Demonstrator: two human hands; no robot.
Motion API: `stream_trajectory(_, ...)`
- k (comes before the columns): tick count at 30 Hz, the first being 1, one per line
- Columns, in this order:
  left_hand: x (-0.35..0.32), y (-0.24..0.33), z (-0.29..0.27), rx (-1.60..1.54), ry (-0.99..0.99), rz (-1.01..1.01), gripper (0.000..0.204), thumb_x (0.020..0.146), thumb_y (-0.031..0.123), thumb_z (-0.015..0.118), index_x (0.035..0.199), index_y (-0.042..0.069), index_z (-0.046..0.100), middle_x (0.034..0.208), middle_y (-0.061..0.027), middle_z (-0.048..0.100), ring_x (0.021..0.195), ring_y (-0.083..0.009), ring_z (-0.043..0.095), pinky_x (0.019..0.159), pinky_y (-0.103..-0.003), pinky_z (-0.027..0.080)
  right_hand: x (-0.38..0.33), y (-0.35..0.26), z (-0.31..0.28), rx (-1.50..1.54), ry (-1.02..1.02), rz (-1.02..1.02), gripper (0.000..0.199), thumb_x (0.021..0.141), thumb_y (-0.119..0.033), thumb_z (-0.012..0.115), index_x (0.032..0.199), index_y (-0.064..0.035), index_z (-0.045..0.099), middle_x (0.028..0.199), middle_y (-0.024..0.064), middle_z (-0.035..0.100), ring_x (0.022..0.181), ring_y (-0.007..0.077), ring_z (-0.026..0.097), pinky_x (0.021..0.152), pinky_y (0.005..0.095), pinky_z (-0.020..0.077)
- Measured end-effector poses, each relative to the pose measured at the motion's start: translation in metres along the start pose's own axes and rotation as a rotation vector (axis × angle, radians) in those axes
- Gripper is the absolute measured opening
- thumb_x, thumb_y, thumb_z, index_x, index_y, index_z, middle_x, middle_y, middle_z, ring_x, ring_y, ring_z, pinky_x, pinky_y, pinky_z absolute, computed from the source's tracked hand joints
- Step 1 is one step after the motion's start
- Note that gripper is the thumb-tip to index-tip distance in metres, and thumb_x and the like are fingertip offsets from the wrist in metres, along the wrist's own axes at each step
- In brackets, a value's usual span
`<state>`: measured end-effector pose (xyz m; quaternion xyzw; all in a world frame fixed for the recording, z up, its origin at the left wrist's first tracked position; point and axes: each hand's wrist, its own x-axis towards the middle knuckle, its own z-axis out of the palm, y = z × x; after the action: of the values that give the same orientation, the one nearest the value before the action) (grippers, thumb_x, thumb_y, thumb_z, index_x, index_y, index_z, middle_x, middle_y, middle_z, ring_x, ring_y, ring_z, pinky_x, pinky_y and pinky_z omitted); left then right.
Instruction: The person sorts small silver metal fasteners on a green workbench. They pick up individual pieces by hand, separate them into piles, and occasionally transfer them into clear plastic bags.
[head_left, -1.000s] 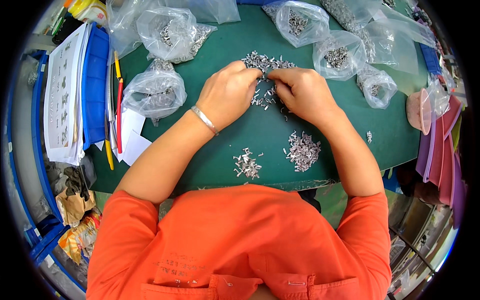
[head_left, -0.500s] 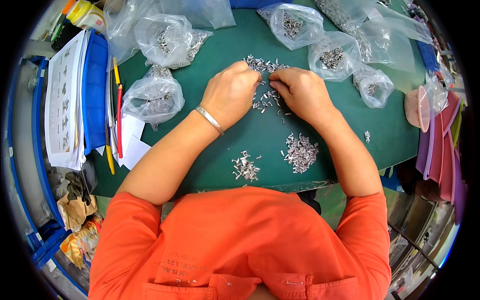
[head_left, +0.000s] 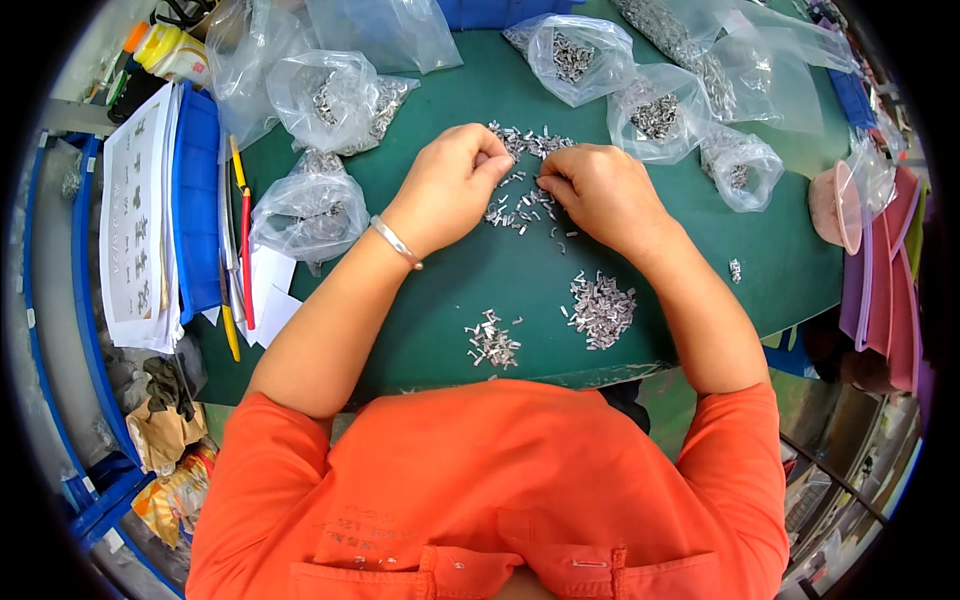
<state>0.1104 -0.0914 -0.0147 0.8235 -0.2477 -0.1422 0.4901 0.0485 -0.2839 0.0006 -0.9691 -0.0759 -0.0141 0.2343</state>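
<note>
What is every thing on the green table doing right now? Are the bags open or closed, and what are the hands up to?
left hand: fingers curled, pinching small metal pieces
right hand: fingers curled, pinching small metal pieces
scattered metal pieces: loose, spread under the hands
right pile: heaped, untouched
left pile: small, untouched
plastic bags: hold metal parts, tops crumpled
bracelet: on left wrist

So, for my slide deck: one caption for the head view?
Both hands, left hand and right hand, pick through small metal pieces on a green mat.
</note>
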Motion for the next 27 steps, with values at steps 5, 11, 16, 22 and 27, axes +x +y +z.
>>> stream_trajectory(5, 0.006, 0.001, -0.015, -0.781, -0.115, -0.376, 0.013, 0.092, 0.01, 0.067, 0.097, -0.001, 0.062, 0.086, -0.0084, 0.068, 0.07, -0.0107, 0.063, 0.057, -0.022, 0.049, 0.012, -0.009, -0.006, -0.127, -0.154, 0.074, 0.012, 0.082, -0.015, 0.067, 0.087, -0.0051, 0.071, 0.082, 0.0163, 0.069, 0.079, 0.0364, 0.066, 0.069, 0.0463, 0.0523)
stream_trajectory(11, 0.009, 0.004, -0.01, -0.783, -0.007, -0.406, 0.017, 0.089, 0.008, 0.068, 0.1, -0.003, 0.064, 0.084, -0.0065, 0.067, 0.069, -0.0104, 0.062, 0.06, -0.022, 0.051, 0.018, -0.004, -0.001, 0.062, -0.096, 0.038, 0.013, 0.083, -0.015, 0.068, 0.085, -0.0028, 0.069, 0.072, 0.0118, 0.066, 0.067, 0.026, 0.064, 0.061, 0.039, 0.0506)
stream_trajectory(16, 0.015, 0.0, -0.009, -0.428, -0.085, -0.308, 0.016, 0.088, 0.013, 0.07, 0.097, 0.0, 0.068, 0.08, -0.0016, 0.063, 0.069, -0.0121, 0.061, 0.062, -0.027, 0.05, 0.005, 0.027, -0.021, 1.444, -0.037, 0.341, 0.013, 0.091, -0.014, 0.065, 0.098, -0.0038, 0.062, 0.065, -0.0061, 0.046, 0.051, 0.0032, 0.035, 0.046, 0.0196, 0.0262)
stream_trajectory(22, 0.019, -0.001, 0.014, 0.365, -0.034, 0.193, 0.008, 0.078, 0.01, 0.073, 0.083, 0.003, 0.071, 0.081, -0.0143, 0.062, 0.077, -0.0312, 0.064, 0.071, -0.039, 0.051, -0.004, 0.036, -0.028, 1.953, -0.043, 0.266, 0.013, 0.092, -0.011, 0.055, 0.096, 0.0008, 0.058, 0.064, -0.002, 0.044, 0.051, 0.0056, 0.034, 0.044, 0.0196, 0.0246)
stream_trajectory(27, 0.023, 0.01, 0.017, 0.516, -0.116, 0.245, 0.009, 0.079, 0.008, 0.072, 0.083, 0.001, 0.068, 0.084, -0.0153, 0.062, 0.084, -0.0356, 0.062, 0.075, -0.041, 0.05, -0.003, 0.034, -0.001, 0.657, 0.097, 0.129, 0.021, 0.09, -0.013, 0.058, 0.097, 0.0024, 0.07, 0.079, 0.0105, 0.071, 0.065, 0.0223, 0.064, 0.062, 0.0339, 0.0513)
